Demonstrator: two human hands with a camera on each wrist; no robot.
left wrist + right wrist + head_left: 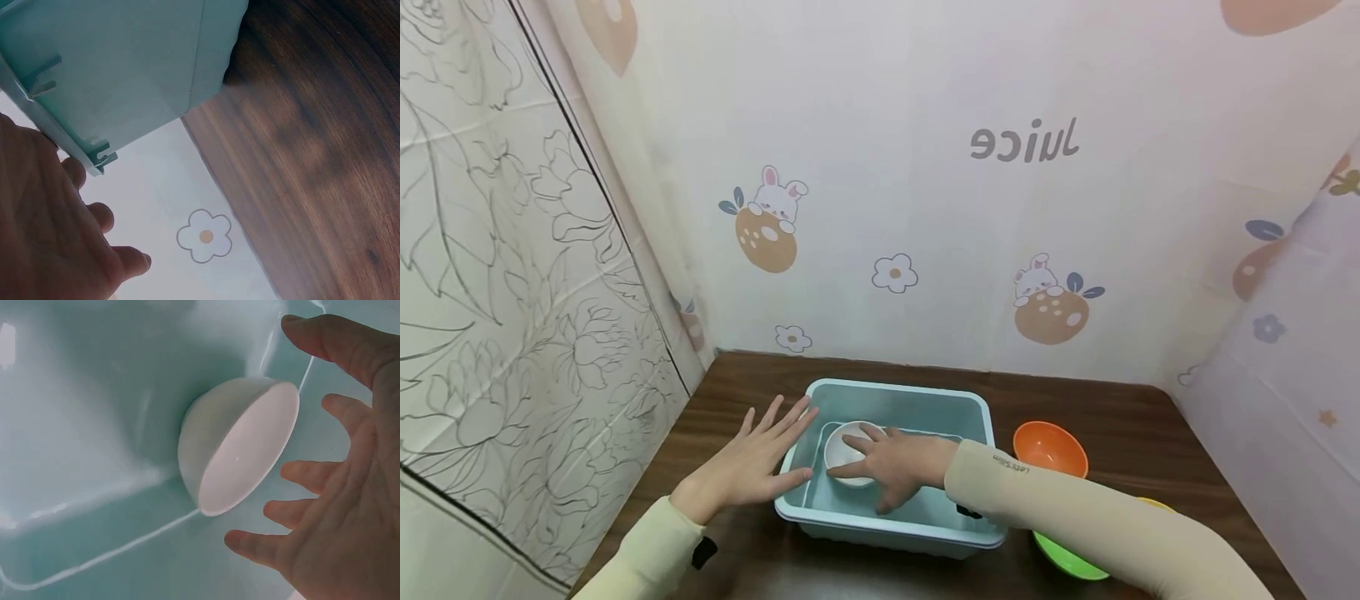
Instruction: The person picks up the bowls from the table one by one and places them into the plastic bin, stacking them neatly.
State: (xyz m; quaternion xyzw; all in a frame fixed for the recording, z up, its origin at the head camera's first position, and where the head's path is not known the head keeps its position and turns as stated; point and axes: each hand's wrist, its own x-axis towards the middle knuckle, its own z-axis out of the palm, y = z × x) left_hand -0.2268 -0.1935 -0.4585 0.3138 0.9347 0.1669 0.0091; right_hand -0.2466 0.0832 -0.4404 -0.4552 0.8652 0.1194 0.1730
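White bowl (847, 454) sits inside the pale blue tub (901, 400), at its left end. On the left, the left hand (747, 462) lies flat with fingers spread wide, holding nothing, its fingertips against the tub's left rim. The right hand (891, 463) reaches down into the tub, grip wide and loose, fingers splayed just over the bowl. Right of the tub, on the brown surface (1120, 417), stand an orange bowl (1048, 447) and a green bowl (1066, 560).

Both forearms reach forward in pale sleeves; the left hand (747, 463) lies flat with fingers spread, the right hand (891, 463) hovers palm-down, fingers relaxed.
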